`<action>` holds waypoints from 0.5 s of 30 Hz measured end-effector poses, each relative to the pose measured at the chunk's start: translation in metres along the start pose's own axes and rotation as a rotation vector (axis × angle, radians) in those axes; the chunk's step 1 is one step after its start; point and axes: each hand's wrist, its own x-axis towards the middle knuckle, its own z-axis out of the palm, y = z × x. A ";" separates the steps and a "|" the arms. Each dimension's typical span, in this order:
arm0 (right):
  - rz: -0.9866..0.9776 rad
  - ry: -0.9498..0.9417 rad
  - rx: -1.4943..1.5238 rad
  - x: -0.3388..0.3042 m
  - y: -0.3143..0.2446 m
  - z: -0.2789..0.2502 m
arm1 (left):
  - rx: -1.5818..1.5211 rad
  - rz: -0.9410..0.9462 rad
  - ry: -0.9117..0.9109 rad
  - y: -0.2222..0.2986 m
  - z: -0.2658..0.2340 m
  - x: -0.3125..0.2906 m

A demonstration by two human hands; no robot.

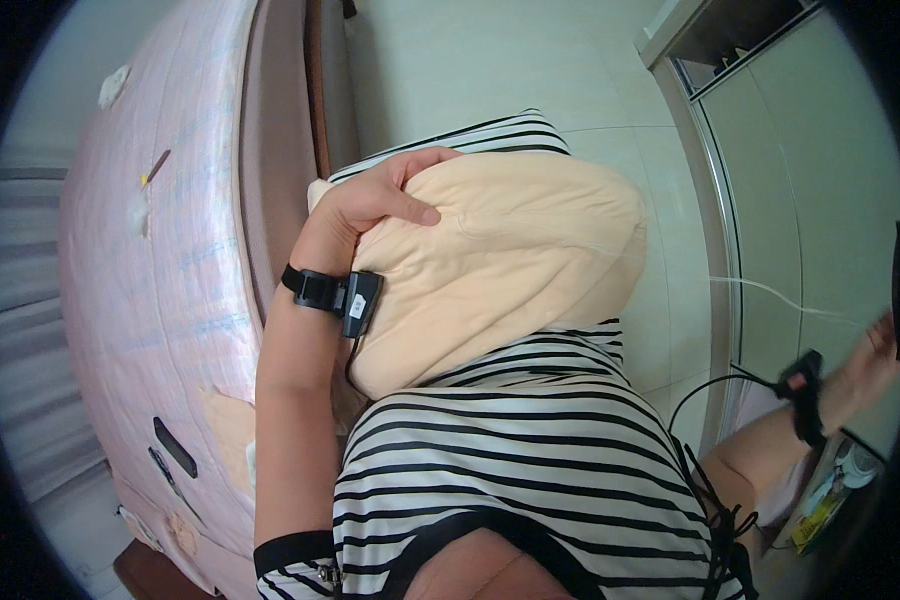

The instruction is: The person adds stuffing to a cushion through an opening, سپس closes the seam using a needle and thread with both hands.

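Observation:
A large, puffy piece of cream fabric (530,230) lies across my lap, over striped clothing. My left hand (395,190) grips its upper left part, thumb pressed on top and the other fingers partly hidden. Far out to the right, close to the rim of the picture, my right hand (878,345) is raised and somewhat blurred. A thin white thread (780,295) runs through the air from near the fabric to the right fingers, which look pinched together on it. Whether a needle is there is too small to tell.
On the left is a bed with a pink checked sheet (160,330), holding a black phone (176,447), scissors (170,478) and white fluffy tufts (115,87). Sliding cabinet doors (800,180) stand on the right. A bin-like container (835,495) sits below my right arm. Cables hang from both wrist devices.

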 end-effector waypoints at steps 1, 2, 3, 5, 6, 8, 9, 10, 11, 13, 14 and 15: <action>0.042 -0.102 -0.050 -0.026 0.012 0.032 | -0.025 -0.010 0.005 0.002 0.002 0.000; 0.156 -0.208 -0.134 -0.066 0.021 0.073 | -0.035 -0.024 0.025 0.004 0.004 0.002; 0.196 -0.393 -0.179 -0.108 0.022 0.122 | -0.045 -0.040 0.051 0.006 0.006 0.003; 0.368 -0.621 -0.244 -0.179 0.014 0.201 | 0.005 -0.040 0.144 0.010 0.012 -0.001; 0.398 -0.789 -0.068 -0.203 0.021 0.217 | 0.052 -0.023 0.186 0.013 0.015 0.000; 0.347 -0.937 -0.113 -0.232 0.032 0.244 | 0.295 0.010 0.287 0.017 0.017 0.002; 0.344 -0.943 -0.193 -0.239 0.041 0.252 | 0.492 0.029 0.345 0.019 0.016 0.002; 0.338 -0.946 -0.274 -0.244 0.047 0.257 | 0.692 0.048 0.399 0.022 0.019 0.002; 0.332 -0.948 -0.354 -0.248 0.050 0.262 | 0.933 0.160 0.483 0.023 0.025 -0.001; 0.322 -0.914 -0.442 -0.253 0.056 0.262 | 1.412 0.393 0.630 0.019 0.051 -0.006; 0.337 -0.933 -0.471 -0.256 0.063 0.259 | 1.570 0.431 0.599 0.019 0.074 -0.012; 0.351 -0.950 -0.502 -0.259 0.069 0.257 | 1.567 0.593 0.465 0.004 0.077 -0.013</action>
